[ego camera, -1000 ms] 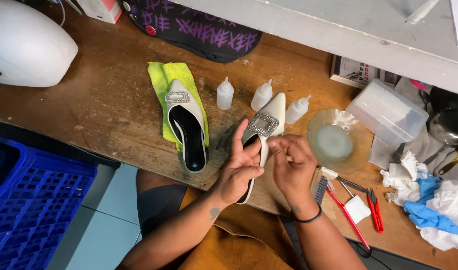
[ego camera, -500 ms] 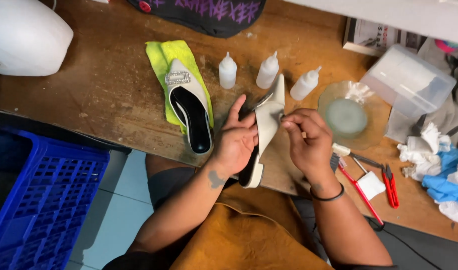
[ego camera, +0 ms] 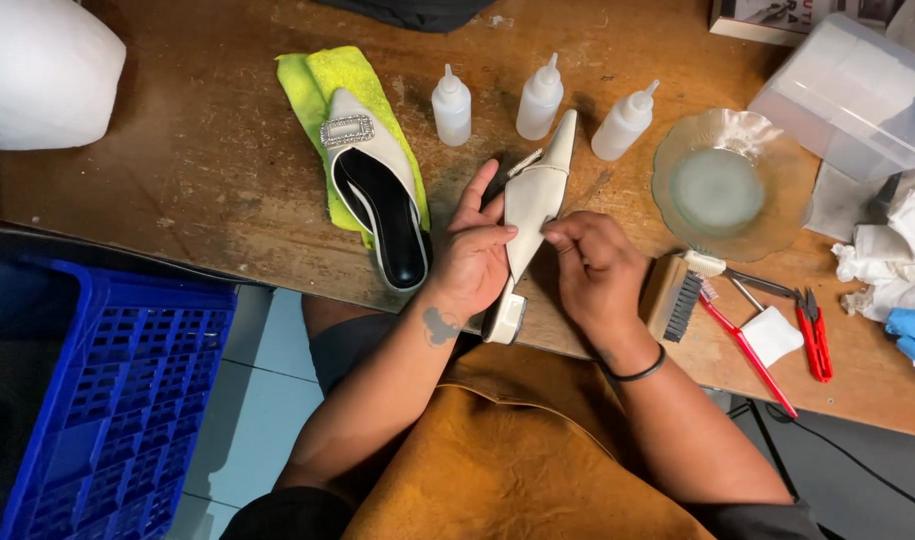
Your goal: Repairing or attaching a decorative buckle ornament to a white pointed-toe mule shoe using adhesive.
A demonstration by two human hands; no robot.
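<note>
**White pointed shoe held sole-up over the table edge**

White pointed shoe lies turned over between both hands, its toe aimed at the far side of the table and its low heel hanging past the near edge, above the tan leather apron. The left hand is closed along the shoe's left side, fingers laid flat across the sole to keep it from rolling. The right hand is pinched against the sole's right edge; it may hold a small cloth or tool, but the fingers hide it. Turning the shoe over puts the sole within easy reach.

Its mate, a white shoe with a jewelled buckle, rests upright on a yellow cloth, which keeps it off the stained wood. Three squeeze bottles stand just beyond the toe. A glass dish, brush, red toothbrush and red snips sit near the right hand.
</note>
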